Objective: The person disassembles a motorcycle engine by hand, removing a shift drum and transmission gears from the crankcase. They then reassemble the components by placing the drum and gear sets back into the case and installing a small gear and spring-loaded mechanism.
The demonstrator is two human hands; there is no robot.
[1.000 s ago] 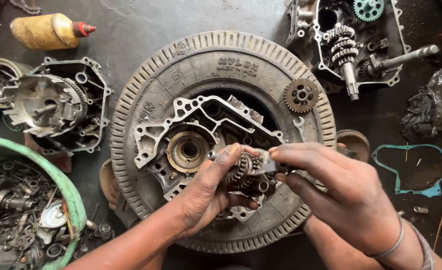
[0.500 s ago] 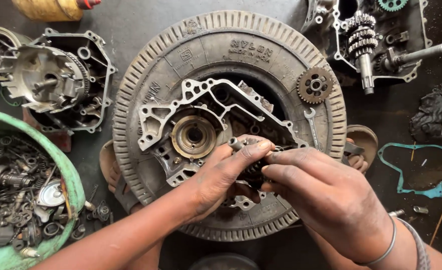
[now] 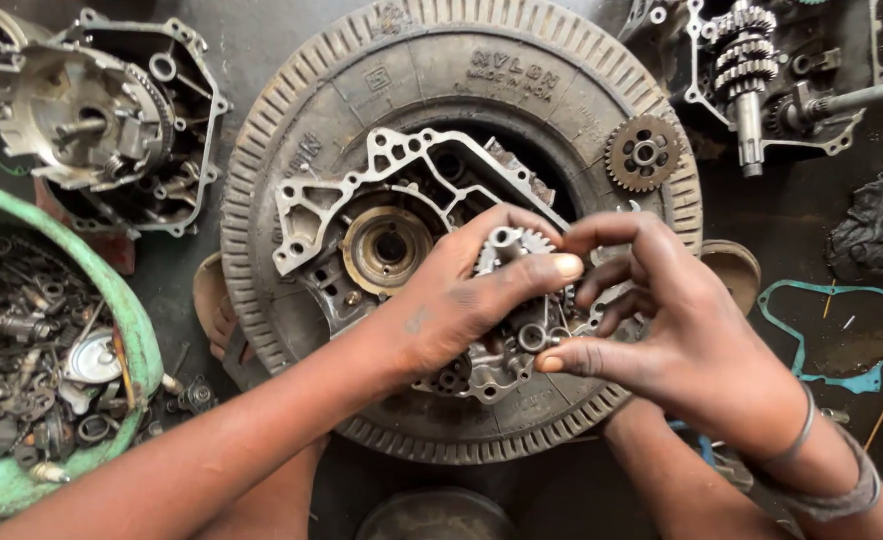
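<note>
Head view, looking straight down. A grey engine case half (image 3: 361,190) lies inside the opening of a worn tyre (image 3: 441,70) laid flat on the dark floor (image 3: 261,40). Left hand (image 3: 461,305) rests over the right part of the case, fingers curled around a small gear cluster (image 3: 521,243); the grip is closed on it, thumb stretched across the top. Right hand (image 3: 676,340) meets it from the right, fingers bent, fingertips touching the same cluster and the case edge beneath; its grip is partly closed, and how much it actually holds is hidden.

The round bearing seat (image 3: 389,247) just left of the hands is uncovered. A loose gear (image 3: 643,153) sits on the tyre's upper right rim, apart from the hands. Green bowl of small parts (image 3: 146,340) at left edge, near the left forearm. Second case half (image 3: 101,120) upper left, well apart. Blue gasket (image 3: 831,330) lies right of the right wrist.
</note>
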